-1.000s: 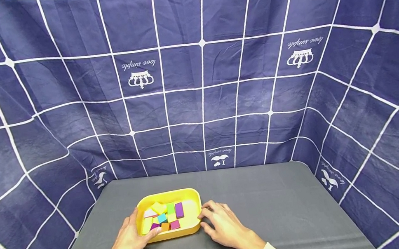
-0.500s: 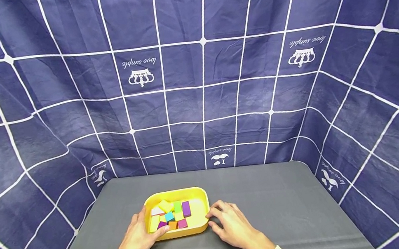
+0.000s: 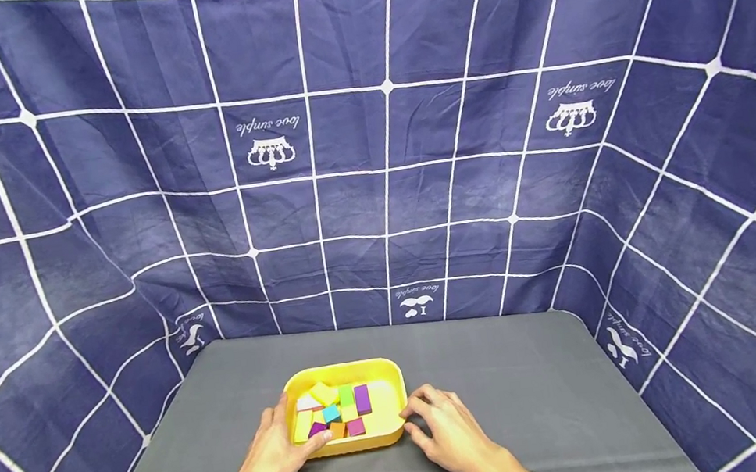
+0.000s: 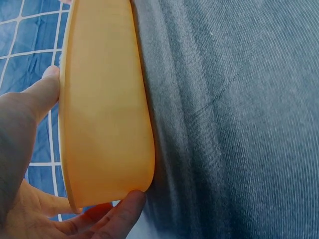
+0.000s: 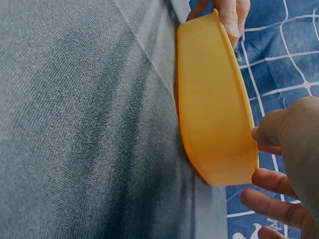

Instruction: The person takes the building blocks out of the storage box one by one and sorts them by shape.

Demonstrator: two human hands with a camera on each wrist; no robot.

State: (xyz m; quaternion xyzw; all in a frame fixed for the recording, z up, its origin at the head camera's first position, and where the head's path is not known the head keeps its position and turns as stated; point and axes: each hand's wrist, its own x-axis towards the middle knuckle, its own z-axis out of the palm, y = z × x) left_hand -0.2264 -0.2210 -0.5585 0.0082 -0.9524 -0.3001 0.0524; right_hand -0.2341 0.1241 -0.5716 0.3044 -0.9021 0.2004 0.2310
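A shallow yellow plastic box (image 3: 351, 446) lies on the grey surface, with several coloured blocks inside, mostly toward its left half. Among them are a purple block (image 3: 362, 399), a green block (image 3: 346, 395), a blue block (image 3: 331, 414) and an orange block (image 3: 338, 430). My left hand (image 3: 273, 451) grips the box's left end, its thumb over the near rim and its fingers round the end wall, as the left wrist view also shows. At the right end, my right hand (image 3: 453, 429) holds the rim near the front corner with bent fingers and thumb.
A grey cloth-covered table (image 3: 509, 377) spreads around the box, with wrinkles along its near side. Blue curtains (image 3: 360, 207) with white grid lines rise behind it and on both sides.
The box has slid to the right along the table, both hands moving with it. The blocks keep about the same places inside, and the head view has shifted slightly.
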